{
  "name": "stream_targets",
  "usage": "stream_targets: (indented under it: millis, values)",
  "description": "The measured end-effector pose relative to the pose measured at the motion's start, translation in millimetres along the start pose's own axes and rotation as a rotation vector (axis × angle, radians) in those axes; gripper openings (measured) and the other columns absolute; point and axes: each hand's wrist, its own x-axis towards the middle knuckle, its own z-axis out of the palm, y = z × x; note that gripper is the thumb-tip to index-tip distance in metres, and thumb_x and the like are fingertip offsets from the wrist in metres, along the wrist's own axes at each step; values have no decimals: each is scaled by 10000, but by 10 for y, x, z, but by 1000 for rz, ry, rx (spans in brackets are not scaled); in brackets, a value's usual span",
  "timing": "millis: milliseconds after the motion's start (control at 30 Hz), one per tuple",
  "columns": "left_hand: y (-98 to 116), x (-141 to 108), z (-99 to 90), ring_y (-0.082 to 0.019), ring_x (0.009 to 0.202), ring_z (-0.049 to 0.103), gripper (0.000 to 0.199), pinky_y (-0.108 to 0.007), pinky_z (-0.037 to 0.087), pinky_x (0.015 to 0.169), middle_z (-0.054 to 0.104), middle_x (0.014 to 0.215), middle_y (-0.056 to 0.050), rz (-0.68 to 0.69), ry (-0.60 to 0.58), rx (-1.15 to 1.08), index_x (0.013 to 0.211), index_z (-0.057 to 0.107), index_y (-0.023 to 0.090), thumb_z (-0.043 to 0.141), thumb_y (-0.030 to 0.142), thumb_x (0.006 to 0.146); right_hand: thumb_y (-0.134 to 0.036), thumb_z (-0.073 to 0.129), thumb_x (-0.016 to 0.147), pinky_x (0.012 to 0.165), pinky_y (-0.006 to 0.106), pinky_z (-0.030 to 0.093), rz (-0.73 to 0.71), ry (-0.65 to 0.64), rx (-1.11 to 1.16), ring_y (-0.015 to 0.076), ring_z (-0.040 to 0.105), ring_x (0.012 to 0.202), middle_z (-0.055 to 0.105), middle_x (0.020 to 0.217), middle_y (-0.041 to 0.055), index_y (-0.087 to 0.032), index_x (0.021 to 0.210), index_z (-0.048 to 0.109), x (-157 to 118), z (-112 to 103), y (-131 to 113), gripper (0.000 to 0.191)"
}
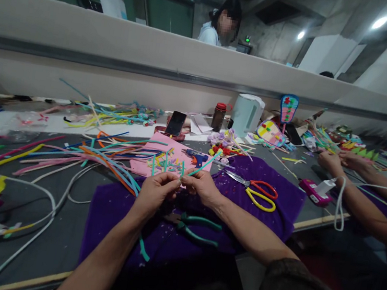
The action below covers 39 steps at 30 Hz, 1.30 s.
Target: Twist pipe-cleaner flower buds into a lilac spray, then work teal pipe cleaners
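My left hand (157, 190) and my right hand (204, 188) meet fingertip to fingertip over a purple cloth (105, 214). Both pinch a teal pipe cleaner (210, 162), whose longer end slants up past my right fingers; a short teal end stands up between the hands. Below my wrists lie green-handled pliers (202, 222). Scissors (258, 195) with one red and one yellow handle rest to the right. Just beyond my fingers, a pink sheet (139, 167) carries small cut pieces and a blue glue gun (198, 159).
Loose pipe cleaners (68, 153) spread across the left, near a white cable (46, 191). Behind stand a phone (176, 124), a red-capped bottle (218, 117) and a kettle (247, 114). At right, a co-worker's hands (332, 162) work beside a magenta box (312, 192).
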Motion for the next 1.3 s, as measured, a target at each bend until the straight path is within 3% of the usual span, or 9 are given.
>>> stream_targets:
  millis: [200, 333, 567, 667, 900, 1033, 1133, 1300]
  values:
    - [-17, -37, 15, -108, 616, 550, 186, -198, 406, 591, 626, 689, 14, 280, 230, 428, 759, 628, 185, 546, 347, 719, -288, 656, 630, 342, 184, 236, 0, 44, 8, 43, 392, 355, 526, 528, -44, -134, 684, 607, -2, 12, -8, 170]
    - [-17, -48, 25, -105, 611, 556, 177, -192, 407, 596, 635, 685, 22, 332, 225, 493, 747, 629, 190, 526, 334, 736, -247, 641, 630, 349, 185, 238, -5, 46, 23, 42, 382, 351, 512, 505, -49, -134, 675, 611, -10, 12, -15, 125]
    - [16, -71, 34, -95, 577, 521, 172, -190, 386, 571, 606, 632, 34, 295, 196, 432, 727, 631, 186, 540, 332, 725, -205, 618, 615, 350, 185, 230, -5, 2, 72, 45, 369, 350, 478, 466, -62, -139, 635, 576, -22, 17, -48, 81]
    - [28, -64, 31, -92, 553, 498, 174, -192, 377, 536, 585, 610, 27, 201, 131, 288, 719, 623, 174, 567, 338, 701, -193, 622, 603, 352, 182, 229, -1, -21, 83, 44, 346, 345, 460, 443, -72, -146, 651, 567, -27, 9, -62, 87]
    - [9, -1, -12, -35, 390, 419, 196, -152, 303, 394, 553, 554, 17, -255, -208, -321, 662, 548, 130, 643, 300, 639, -257, 666, 584, 366, 178, 243, -11, -71, 19, 44, 348, 367, 463, 452, -70, -149, 662, 562, -74, -10, -136, 169]
    - [-4, 21, -30, -18, 348, 381, 210, -140, 260, 360, 520, 522, 25, -361, -331, -461, 632, 518, 124, 651, 287, 627, -250, 664, 588, 369, 177, 253, -25, -96, 14, 45, 363, 378, 490, 476, -59, -146, 662, 559, -91, 4, -151, 165]
    - [4, 17, -12, -32, 376, 404, 223, -153, 279, 369, 541, 571, 20, -305, -241, -383, 688, 540, 130, 639, 324, 641, -233, 642, 603, 362, 177, 249, -29, -34, 34, 42, 349, 363, 477, 465, -66, -147, 669, 561, -74, 19, -133, 135]
    - [19, -33, 28, -97, 564, 521, 264, -200, 399, 531, 607, 692, 10, 82, 114, 109, 831, 600, 172, 634, 354, 643, -199, 598, 620, 357, 183, 232, -57, 63, 20, 47, 337, 353, 439, 423, -73, -147, 634, 550, -32, 36, -113, 72]
